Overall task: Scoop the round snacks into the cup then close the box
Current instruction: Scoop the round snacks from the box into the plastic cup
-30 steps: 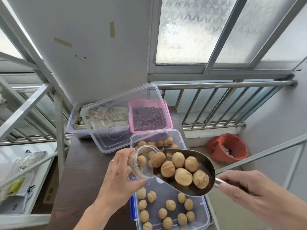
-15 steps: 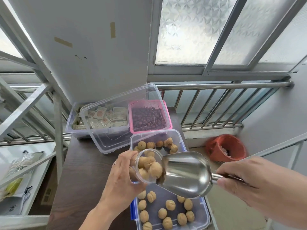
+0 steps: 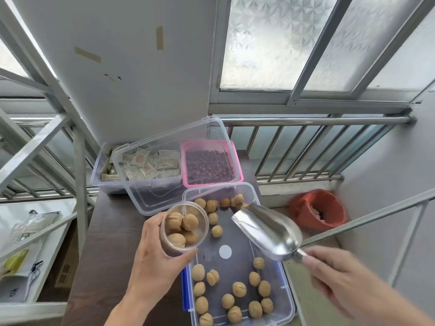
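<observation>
My left hand [image 3: 153,257] grips a clear plastic cup [image 3: 184,228] that holds several round tan snacks, held over the left rim of the open clear box [image 3: 288,300]. More round snacks [image 3: 239,289] lie scattered on the box floor. My right hand [image 3: 339,278] holds the handle of a metal scoop [image 3: 268,229], empty, its mouth turned down and left over the box. The clear lid [image 3: 150,184] leans propped up behind the box.
A pink box of dark round snacks [image 3: 209,165] and a clear box of sachets [image 3: 106,170] stand at the back of the dark wooden table [image 3: 106,243]. A metal railing [image 3: 306,149] and an orange bin [image 3: 315,212] are to the right, a white rack [image 3: 35,231] to the left.
The scoop tipped its snacks into the cup and then drew back to the right, empty. The cup came upright and moved slightly left, now fuller.
</observation>
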`<move>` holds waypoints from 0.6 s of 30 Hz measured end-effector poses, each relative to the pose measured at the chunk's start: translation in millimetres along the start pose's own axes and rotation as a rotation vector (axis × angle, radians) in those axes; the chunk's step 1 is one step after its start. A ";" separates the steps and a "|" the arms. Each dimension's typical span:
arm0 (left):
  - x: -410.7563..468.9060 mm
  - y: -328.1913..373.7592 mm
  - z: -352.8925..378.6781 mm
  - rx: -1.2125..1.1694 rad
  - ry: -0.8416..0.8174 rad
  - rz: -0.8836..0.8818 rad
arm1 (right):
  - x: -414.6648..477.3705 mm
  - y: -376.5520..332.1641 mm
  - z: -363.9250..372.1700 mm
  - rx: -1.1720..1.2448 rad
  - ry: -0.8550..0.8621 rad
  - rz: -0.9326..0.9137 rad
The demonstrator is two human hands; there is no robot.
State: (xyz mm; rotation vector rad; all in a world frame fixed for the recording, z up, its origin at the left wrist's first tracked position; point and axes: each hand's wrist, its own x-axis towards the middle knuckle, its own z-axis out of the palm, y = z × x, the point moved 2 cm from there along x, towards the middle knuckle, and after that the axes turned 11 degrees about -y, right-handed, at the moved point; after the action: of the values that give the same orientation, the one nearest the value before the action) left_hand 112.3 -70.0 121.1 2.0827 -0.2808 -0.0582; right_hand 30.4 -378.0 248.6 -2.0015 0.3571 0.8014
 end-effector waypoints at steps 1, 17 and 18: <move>-0.6 -1.7 -1.1 -0.002 0.019 -0.015 | 19.1 22.7 18.3 -0.002 -0.006 0.046; -19.2 -6.0 -21.8 0.000 0.084 -0.079 | 186.5 82.7 131.7 0.032 0.095 0.282; -22.2 -6.1 -23.0 -0.001 0.080 -0.079 | 198.0 77.5 133.7 0.038 0.096 0.254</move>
State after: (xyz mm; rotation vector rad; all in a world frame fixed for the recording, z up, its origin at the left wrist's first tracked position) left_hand 95.4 -42.6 125.9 2.0894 -0.1493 -0.0224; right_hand 83.6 -294.1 18.0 -1.9879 0.6884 0.8491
